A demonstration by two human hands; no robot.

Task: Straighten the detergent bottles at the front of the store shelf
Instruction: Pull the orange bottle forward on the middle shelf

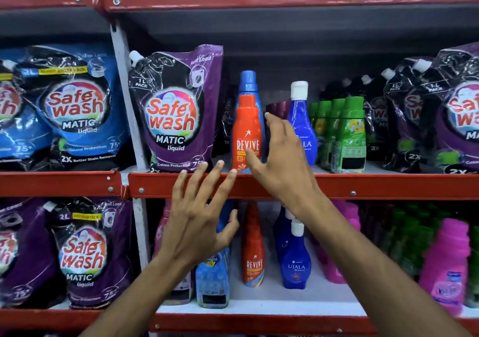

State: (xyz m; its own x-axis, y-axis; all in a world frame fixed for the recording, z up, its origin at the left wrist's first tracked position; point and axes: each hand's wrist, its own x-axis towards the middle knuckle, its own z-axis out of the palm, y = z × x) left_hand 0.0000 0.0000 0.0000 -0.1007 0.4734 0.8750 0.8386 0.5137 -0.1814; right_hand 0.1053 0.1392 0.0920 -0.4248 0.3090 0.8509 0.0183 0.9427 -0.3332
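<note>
An orange Revive bottle [246, 129] stands upright at the front of the middle shelf, with a taller blue bottle [248, 82] behind it. To its right stands a blue Ujala bottle [302, 118] with a white cap, partly covered by my right hand [281, 155]. That hand is open, fingers spread, its thumb touching the orange bottle's lower label. My left hand [199, 214] is open too, fingers splayed over the red shelf edge [363, 185] just below and left of the orange bottle, holding nothing.
A purple Safe Wash pouch [176, 108] stands left of the orange bottle; green bottles [347, 134] and more pouches fill the right. The lower shelf holds orange [253, 246], blue [295, 259] and pink bottles [445, 266]. Blue pouches [75, 108] sit in the left bay.
</note>
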